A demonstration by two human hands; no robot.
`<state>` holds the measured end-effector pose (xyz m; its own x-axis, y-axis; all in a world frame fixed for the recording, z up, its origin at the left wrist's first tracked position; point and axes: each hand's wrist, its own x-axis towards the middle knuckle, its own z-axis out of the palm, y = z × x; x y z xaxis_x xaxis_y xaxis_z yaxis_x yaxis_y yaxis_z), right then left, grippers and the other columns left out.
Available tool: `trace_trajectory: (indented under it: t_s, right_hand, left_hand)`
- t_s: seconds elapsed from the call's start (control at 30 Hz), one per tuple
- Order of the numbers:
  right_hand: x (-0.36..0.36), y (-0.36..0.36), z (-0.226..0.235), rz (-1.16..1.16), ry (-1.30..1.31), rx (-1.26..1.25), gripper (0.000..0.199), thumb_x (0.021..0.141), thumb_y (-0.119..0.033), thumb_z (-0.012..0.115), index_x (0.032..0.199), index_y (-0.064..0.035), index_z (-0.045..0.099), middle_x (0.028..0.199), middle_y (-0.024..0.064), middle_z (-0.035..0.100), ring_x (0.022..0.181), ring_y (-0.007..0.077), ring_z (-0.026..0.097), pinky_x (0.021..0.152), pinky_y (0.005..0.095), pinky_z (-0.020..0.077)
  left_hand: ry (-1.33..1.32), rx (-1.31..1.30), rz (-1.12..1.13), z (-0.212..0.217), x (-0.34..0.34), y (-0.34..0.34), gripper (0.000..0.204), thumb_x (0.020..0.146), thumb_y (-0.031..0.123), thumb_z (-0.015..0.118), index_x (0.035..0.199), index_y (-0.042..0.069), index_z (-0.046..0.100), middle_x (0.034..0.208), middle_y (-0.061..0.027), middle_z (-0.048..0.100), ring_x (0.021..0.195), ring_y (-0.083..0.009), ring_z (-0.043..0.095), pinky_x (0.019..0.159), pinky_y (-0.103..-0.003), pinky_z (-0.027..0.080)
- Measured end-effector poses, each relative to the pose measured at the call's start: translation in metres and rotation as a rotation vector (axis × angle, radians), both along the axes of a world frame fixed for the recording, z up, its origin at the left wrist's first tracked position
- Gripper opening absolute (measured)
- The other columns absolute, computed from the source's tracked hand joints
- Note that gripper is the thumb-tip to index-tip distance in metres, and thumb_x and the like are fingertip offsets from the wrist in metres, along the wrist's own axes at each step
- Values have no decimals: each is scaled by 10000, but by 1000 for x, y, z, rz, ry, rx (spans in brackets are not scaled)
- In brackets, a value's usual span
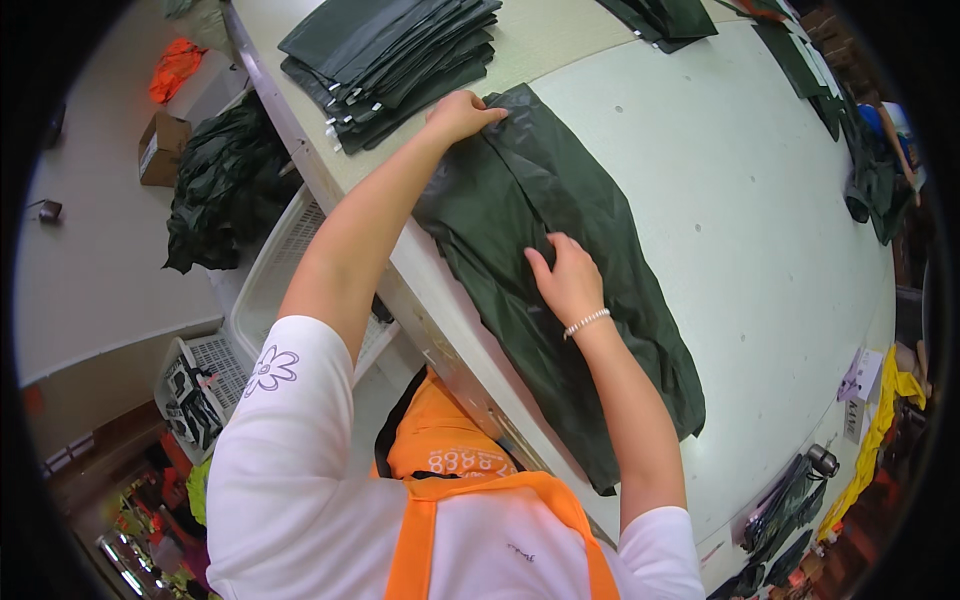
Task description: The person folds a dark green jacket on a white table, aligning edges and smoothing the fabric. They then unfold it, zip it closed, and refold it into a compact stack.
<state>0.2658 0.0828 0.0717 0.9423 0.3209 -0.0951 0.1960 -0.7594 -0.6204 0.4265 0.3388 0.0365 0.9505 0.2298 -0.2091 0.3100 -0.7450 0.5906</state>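
Note:
A long, folded piece of thin, shiny dark green cloth (600, 230) lies across the table before me, creased, with a slit or fold line down its upper middle. My left hand (467, 117) is closed at its far end, thumb and fingers pinching the edge. Lower down, my right hand (573, 282) rests on the cloth beside the fold line, thumb and fingers apart; a beaded bracelet circles the wrist. Just beyond my left hand sits a stack of folded dark green pieces (395, 60) with small white tags along one side.
The pale table (760, 260) has its edge along my left. More dark green pieces lie at the far right (665, 20). Below the left edge are a white plastic basket (265, 270), a dark green heap (235, 185) and a cardboard box (163, 150). Yellow cloth (860, 470) hangs near the right edge.

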Motion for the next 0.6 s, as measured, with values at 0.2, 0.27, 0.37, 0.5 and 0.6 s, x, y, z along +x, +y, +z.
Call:
trace_trajectory:
  t_s: [0.2,0.27,0.37,0.5,0.6]
  right_hand:
    - [39,64,8,91,-55,288,190,857,-157,625,982,-36,549,861,179,629,774,386,606,655,425,491]
    - [33,65,35,193,-256,383,154,810,-97,670,923,-39,582,807,142,624,688,338,601,592,371,484]
    - [53,60,48,80,-350,356,150,777,-38,689,906,-39,613,787,112,624,623,296,589,553,340,474]
    - [89,49,-5,4,-247,-30,125,797,-102,685,878,-43,611,874,85,629,807,278,587,719,360,473]
    - [92,58,-10,25,-237,-103,213,786,-182,711,928,-49,624,977,91,609,892,285,563,785,354,456]
  left_hand:
    - [205,-407,-189,-16,22,39,318,764,328,761,808,35,647,703,32,569,629,-96,477,588,-261,403]
    - [293,-540,-286,-7,24,51,249,830,279,704,855,38,651,719,53,562,625,-72,462,582,-226,385]
    - [113,-664,-307,-4,16,76,233,862,278,662,906,50,663,771,46,582,647,-57,479,599,-195,385]
    - [-394,-589,403,11,-44,94,319,874,309,644,964,5,671,794,-13,635,718,-85,556,614,-228,427]
    - [-469,-658,725,2,-131,77,261,937,243,563,783,40,621,618,49,467,537,-31,387,471,-202,277]
